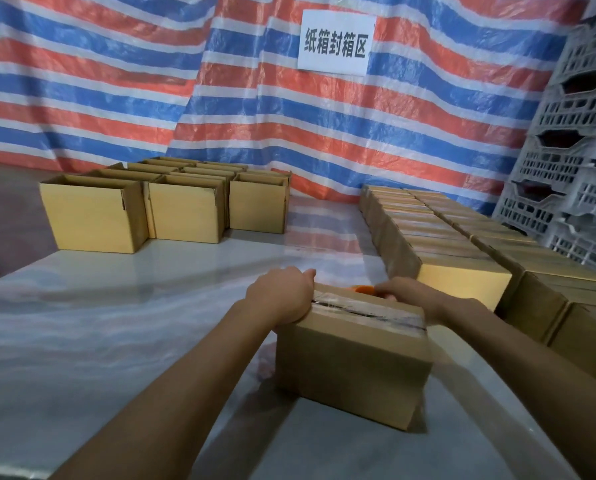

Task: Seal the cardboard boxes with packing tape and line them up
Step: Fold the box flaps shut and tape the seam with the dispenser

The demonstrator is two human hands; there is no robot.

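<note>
- Cardboard box [352,362], brown and closed, sits right in front of me, a little right of the centre of the view, on a pale plastic sheet [116,323].
- A strip of clear packing tape [369,309] runs along the seam on top of the box, from the left end to the near right edge.
- My left hand [282,296] lies palm down on the left end of the box top. Its fingers are curled over the far edge, holding the box.
- My right hand [410,296] is at the far right edge of the box top, with its fingers closed around an orange tool [364,289]. Only the tip shows past my fingers, so I cannot tell what kind of tool it is.
- To my right, near the box, sealed boxes [462,275] stand in two long rows, touching one another and running away from me.
- Further off to my left, open boxes [185,213] stand grouped in rows with their flaps up, well apart from the box I hold.
- Behind everything hangs a striped tarpaulin [116,81] in red, blue and white bands.
- A white sign [336,43] with dark Chinese characters is fixed to the tarpaulin, high up and right of centre.
- At the far right, grey plastic crates [563,109] with slotted walls are stacked high.
</note>
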